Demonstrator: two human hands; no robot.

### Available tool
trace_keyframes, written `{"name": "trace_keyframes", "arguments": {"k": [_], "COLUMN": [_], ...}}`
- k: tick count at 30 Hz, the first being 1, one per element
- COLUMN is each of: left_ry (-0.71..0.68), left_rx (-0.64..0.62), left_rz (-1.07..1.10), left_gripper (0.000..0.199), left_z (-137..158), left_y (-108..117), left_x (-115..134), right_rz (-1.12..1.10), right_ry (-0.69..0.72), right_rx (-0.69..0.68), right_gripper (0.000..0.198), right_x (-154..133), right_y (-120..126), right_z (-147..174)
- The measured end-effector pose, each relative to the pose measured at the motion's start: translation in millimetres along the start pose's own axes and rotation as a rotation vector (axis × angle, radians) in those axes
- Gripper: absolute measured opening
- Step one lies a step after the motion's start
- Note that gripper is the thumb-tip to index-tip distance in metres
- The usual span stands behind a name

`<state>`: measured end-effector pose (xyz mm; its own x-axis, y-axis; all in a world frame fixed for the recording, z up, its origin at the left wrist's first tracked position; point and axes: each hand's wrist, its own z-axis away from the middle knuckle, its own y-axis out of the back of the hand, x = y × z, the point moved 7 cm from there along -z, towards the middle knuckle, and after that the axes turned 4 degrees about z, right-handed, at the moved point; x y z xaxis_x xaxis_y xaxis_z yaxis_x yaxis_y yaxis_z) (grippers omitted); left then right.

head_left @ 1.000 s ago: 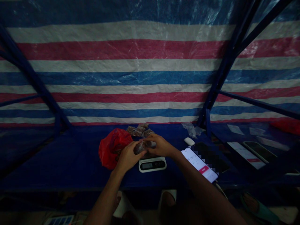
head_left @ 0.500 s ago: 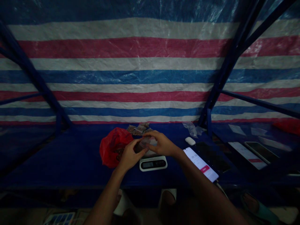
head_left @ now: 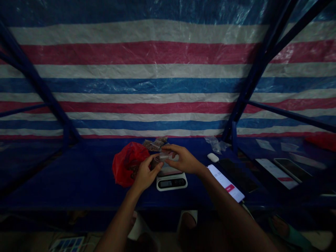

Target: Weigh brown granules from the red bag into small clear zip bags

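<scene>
Above a white kitchen scale [head_left: 172, 182] with a dark display, both hands grip a small clear plastic bag [head_left: 165, 156]. My left hand [head_left: 147, 173] is closed on the bag's left side, thumb in front, where dark contents show dimly. My right hand [head_left: 182, 159] pinches the bag's other end between thumb and fingers. Left of the scale sits a red plastic bag [head_left: 128, 162], its mouth open on brown bits inside. Behind the hands lie several clear packets [head_left: 156, 143] filled with small brown pieces. The figures on the scale are too dim to read.
A lit phone [head_left: 225, 183] lies to the right beside a dark phone [head_left: 238, 175]. Behind them are a white earbud case [head_left: 212, 158] and crumpled clear bags [head_left: 217, 144]. Blue metal posts [head_left: 245, 87] rise at both sides of the blue shelf [head_left: 78, 178], before a striped tarp [head_left: 152, 77].
The small clear bag has turned slightly between my hands, and my right fingers have shifted along its edge. More of the scale's top shows now. The red bag looks almost unchanged.
</scene>
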<state>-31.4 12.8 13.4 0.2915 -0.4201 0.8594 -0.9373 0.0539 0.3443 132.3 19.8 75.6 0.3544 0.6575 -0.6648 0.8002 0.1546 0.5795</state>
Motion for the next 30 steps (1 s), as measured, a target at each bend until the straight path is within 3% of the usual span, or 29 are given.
{"name": "trace_keyframes", "arguments": {"k": [5,9,12,14,17,20,24,30], "left_ry": [0.043,0.244,0.355,0.374,0.403,0.456,0.473,0.448], "left_rx": [0.030,0.154,0.207,0.213,0.234,0.265,0.210,0.221], "left_rz": [0.104,0.567,0.939,1.051,1.038,0.945,0.877,0.723], "left_gripper": [0.044,0.055,0.062,0.058,0.043,0.035,0.042,0.049], "left_z": [-0.8,-3.1,-3.5,-3.8,-2.9,0.2,6.2,13.0], "left_y": [-0.5,4.1,3.6,3.6,5.4,7.1,4.8,11.8], "left_x": [-4.2,-21.3,-26.1,-24.5,-25.0,-27.5,-21.0,-17.5], "right_rz": [-0.061,-0.085,0.054,0.173,0.290,0.279,-0.013,-0.228], "right_ry": [-0.020,-0.036,-0.075,-0.099,-0.121,-0.107,-0.123,-0.224], "right_rx": [0.024,0.180,0.148,0.079,0.026,0.111,0.290,0.235], "right_gripper": [0.056,0.059,0.046,0.045,0.047,0.040,0.024,0.021], "right_x": [13.5,33.9,50.6,59.3,63.0,49.0,23.0,12.0], "right_y": [0.5,5.9,-2.6,-11.0,-17.4,-13.8,-11.0,-30.8], "right_z": [1.8,3.7,5.7,7.4,9.1,7.2,3.9,0.9]}}
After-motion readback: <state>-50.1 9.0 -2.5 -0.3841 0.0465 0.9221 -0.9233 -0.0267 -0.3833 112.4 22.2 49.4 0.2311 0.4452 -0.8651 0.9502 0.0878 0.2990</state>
